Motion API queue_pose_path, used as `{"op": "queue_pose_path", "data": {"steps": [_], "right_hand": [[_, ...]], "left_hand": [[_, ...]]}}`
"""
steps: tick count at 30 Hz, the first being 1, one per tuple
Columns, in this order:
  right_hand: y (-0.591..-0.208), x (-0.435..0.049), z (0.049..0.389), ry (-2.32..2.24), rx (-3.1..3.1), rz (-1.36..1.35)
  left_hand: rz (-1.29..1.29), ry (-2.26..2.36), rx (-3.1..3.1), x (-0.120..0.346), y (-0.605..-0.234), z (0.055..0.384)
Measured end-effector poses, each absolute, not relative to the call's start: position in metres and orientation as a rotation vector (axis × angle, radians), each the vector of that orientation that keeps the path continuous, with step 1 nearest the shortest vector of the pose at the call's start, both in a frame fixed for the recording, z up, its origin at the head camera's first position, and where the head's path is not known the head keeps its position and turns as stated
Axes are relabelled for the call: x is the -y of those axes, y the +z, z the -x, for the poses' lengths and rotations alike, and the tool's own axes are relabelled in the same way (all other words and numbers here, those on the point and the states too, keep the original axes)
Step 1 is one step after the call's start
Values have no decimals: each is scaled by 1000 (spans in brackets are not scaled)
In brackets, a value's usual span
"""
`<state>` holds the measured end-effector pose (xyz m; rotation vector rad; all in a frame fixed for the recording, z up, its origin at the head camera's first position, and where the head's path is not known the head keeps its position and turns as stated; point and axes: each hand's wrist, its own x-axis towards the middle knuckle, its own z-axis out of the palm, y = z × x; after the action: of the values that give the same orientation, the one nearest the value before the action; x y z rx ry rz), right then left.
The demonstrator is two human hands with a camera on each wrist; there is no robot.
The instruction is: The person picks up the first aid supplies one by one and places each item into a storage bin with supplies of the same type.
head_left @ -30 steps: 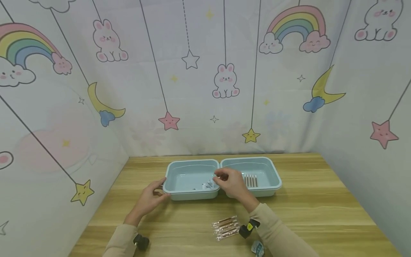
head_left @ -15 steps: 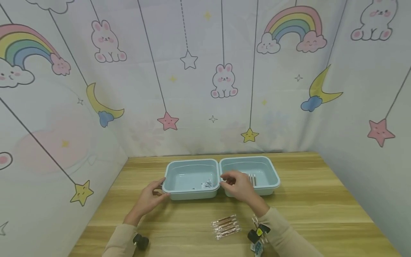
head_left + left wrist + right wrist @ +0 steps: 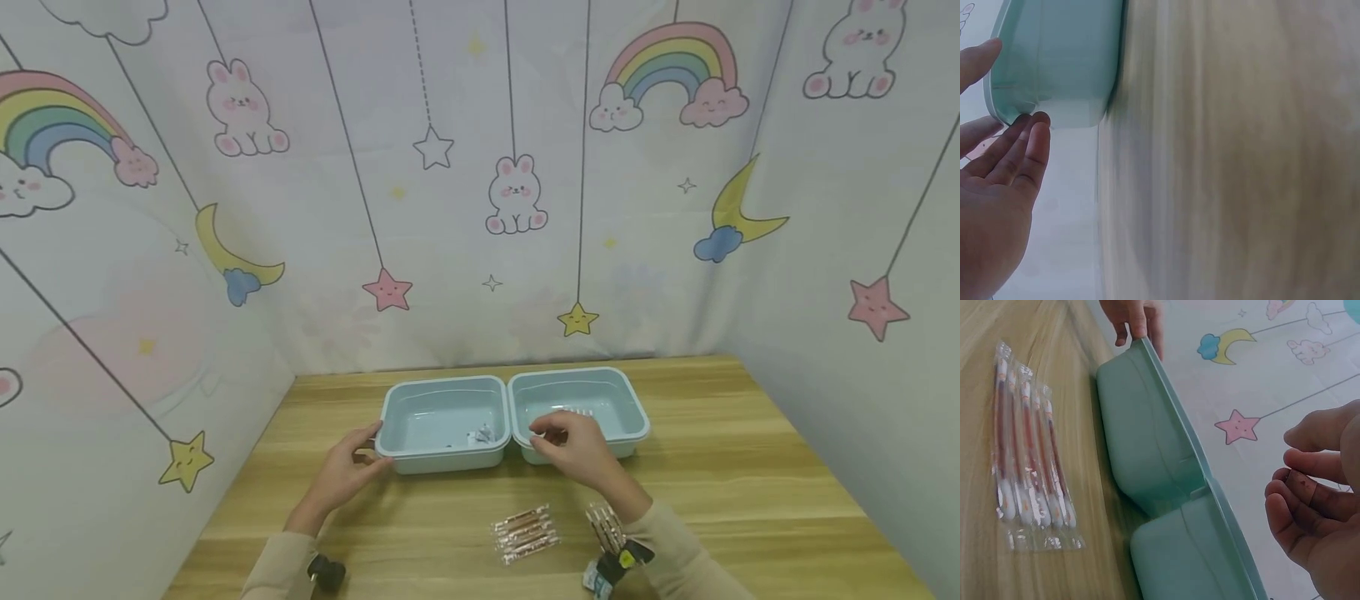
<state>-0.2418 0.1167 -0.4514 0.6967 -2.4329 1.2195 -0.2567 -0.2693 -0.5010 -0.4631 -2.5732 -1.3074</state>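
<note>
My left hand [image 3: 349, 471] holds the left end of the left light-blue plastic bin [image 3: 450, 460], its thumb and fingers spread around the corner. In that bin lies a small crumpled white-and-blue packet [image 3: 482, 434] with a tiny dark speck beside it. My right hand [image 3: 581, 450] hovers over the front rim of the right light-blue bin [image 3: 633, 433], fingers loosely bent, with nothing visible between them. White-tipped sticks [image 3: 577, 412] lie in the right bin, mostly hidden behind that hand.
On the wooden table, nearer me, lie clear-wrapped swabs with brown liquid [image 3: 526, 534]. More wrapped swabs [image 3: 604, 525] and a white-and-blue packet [image 3: 597, 577] lie by the right wrist camera [image 3: 626, 560]. Patterned cloth walls [image 3: 450, 333] surround the table.
My right hand has drawn back to the right and nearer me, from above the join of the bins to the right bin's front. The left hand stays on its bin.
</note>
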Motion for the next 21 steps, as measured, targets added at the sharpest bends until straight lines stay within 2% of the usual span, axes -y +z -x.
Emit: {"op": "queue_pose_path", "data": {"steps": [6,14,21], "right_hand": [[-455,-127,236,1219,2454,-657],[-459,-141,231,1251,2465,-625],[-465,-149,225,1249,2519,-593]], "left_hand": [[517,-1359,2541,262,-483,245],[493,-1279,2558,271,-504,260],[484,-1325,2572,273,-506,261]]}}
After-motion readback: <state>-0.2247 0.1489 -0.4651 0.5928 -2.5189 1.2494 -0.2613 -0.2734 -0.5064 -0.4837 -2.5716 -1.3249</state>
